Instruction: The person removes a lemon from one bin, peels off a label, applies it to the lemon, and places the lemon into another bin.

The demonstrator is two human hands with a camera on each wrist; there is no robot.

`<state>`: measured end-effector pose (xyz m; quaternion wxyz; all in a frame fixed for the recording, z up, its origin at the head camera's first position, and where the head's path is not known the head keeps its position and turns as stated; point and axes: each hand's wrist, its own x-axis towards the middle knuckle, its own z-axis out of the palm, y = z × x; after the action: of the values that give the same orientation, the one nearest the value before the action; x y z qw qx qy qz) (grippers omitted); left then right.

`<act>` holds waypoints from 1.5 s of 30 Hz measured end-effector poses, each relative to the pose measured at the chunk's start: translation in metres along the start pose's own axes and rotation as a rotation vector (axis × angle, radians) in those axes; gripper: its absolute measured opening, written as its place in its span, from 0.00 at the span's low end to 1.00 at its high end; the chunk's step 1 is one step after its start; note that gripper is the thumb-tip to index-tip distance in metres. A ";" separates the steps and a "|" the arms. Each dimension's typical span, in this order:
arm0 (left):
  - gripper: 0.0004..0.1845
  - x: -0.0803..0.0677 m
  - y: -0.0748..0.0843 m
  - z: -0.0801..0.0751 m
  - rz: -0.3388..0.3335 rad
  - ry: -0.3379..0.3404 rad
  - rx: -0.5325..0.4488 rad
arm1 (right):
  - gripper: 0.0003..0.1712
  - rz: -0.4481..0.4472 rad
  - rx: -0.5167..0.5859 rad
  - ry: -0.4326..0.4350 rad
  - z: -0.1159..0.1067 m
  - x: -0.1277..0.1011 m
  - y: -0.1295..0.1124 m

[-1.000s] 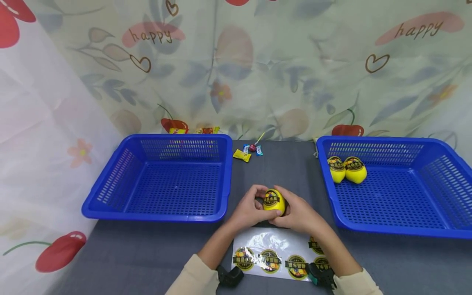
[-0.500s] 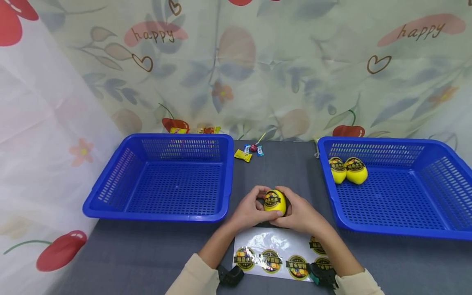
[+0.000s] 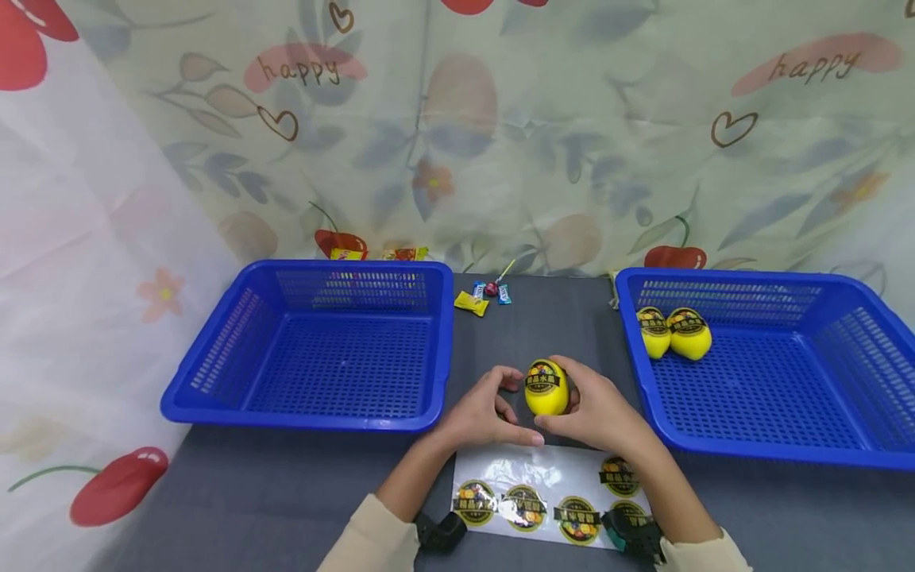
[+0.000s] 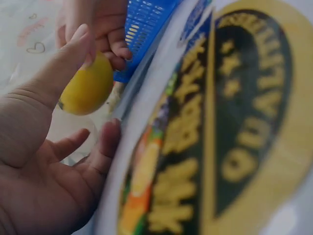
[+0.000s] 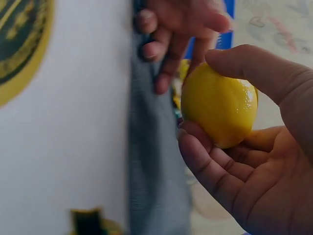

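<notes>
My right hand (image 3: 602, 409) holds a yellow lemon (image 3: 546, 397) between thumb and fingers, above the dark table. A round black-and-gold sticker (image 3: 543, 378) with fruit pictures sits on the lemon's upper side. Just to the left, my left hand (image 3: 480, 411) is spread in a wide curve with nothing in it, its fingers apart from the lemon in the head view. The right wrist view shows the lemon (image 5: 220, 105) cradled on the fingers with the thumb over it. Below both hands lies a white sheet (image 3: 554, 469) with several of the same round stickers (image 3: 524, 507).
A blue basket (image 3: 300, 421) stands at left. Another blue basket (image 3: 758, 449) at right holds two stickered lemons (image 3: 689, 334). Small wrapped candies (image 3: 472, 303) and a lollipop (image 3: 492, 289) lie at the back between them, and snack packets (image 3: 403, 254) sit behind the left basket.
Earlier both hands held the lemon. The left hand has let go and drawn slightly away to the left, while the right hand has moved a little rightward with the lemon.
</notes>
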<state>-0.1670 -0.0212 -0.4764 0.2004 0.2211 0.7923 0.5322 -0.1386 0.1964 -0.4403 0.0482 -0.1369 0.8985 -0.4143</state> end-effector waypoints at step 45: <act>0.41 0.002 -0.001 0.003 0.034 0.000 0.166 | 0.54 0.293 -0.354 -0.169 -0.236 0.025 0.103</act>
<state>-0.1675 -0.0182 -0.4780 0.1722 0.2501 0.8299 0.4679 -0.2307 0.4252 -0.3638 0.1579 -0.0456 0.9601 -0.2261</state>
